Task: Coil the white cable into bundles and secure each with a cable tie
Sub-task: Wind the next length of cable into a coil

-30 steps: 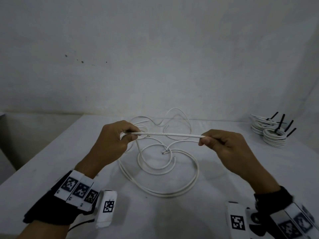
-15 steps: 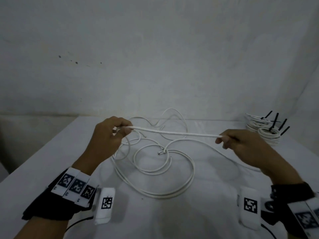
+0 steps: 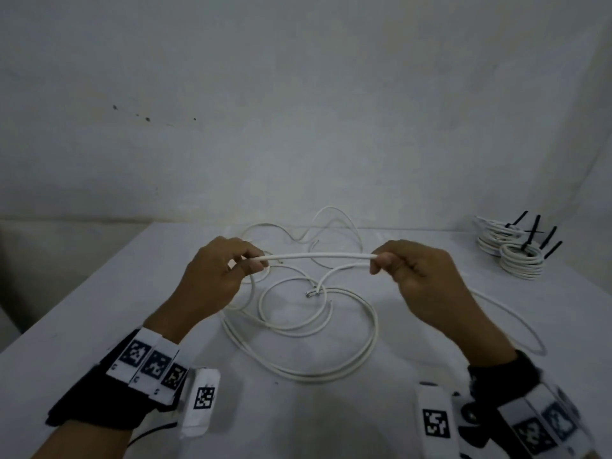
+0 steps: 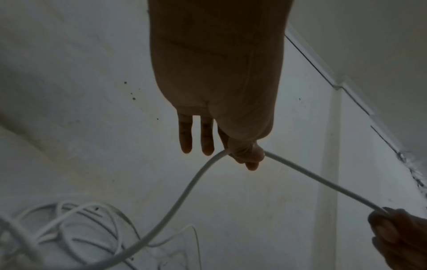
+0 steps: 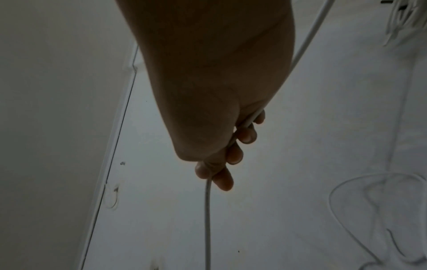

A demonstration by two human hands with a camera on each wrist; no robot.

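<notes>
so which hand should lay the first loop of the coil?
Right, probably. The right hand grips the cable with the long slack trailing behind it, so it can swing a loop to the left hand, which pinches near the end and can anchor.

Head view: dim, flat, grey-blue light, soft shadows on worktop, wide-angle bend at edges. Wrist views: darker, hands backlit to near-silhouette, bkgd soft/noisy.

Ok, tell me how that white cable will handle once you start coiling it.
The white cable spans almost straight between left hand and right hand, so probably semi-stiff. Loose loops on the table arch off the surface, so it may spring open. Likely light: fingertip pinches hold it.
</notes>
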